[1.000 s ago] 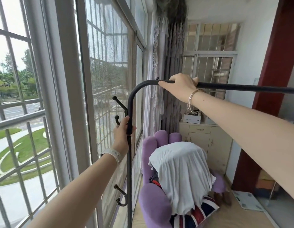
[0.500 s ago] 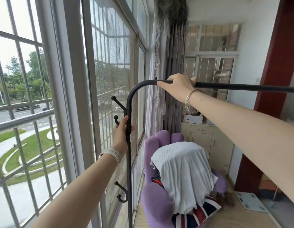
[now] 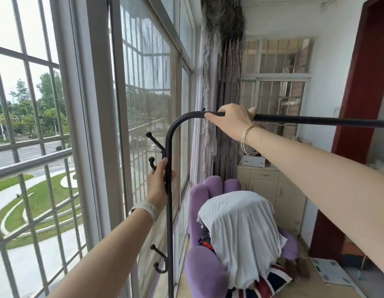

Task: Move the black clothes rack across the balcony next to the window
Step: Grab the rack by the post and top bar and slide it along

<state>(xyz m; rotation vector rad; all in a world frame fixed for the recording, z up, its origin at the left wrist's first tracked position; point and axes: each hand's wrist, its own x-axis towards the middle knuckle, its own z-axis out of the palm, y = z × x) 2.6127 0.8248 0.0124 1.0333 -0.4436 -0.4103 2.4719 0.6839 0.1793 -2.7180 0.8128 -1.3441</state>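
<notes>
Both hands on rack (image 3: pixel 170 211) — beside window (image 3: pixel 96 104)

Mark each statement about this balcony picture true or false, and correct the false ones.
1. The left hand grips the upright pole of the black clothes rack. True.
2. The right hand rests on the purple chair. False: it holds the rack's top bar.
3. A white cloth is draped over the chair. True.
4. The rack stands against the red door frame. False: its pole stands beside the window.
5. Clothes hang from the rack's top bar. False: the visible bar is bare.
</notes>
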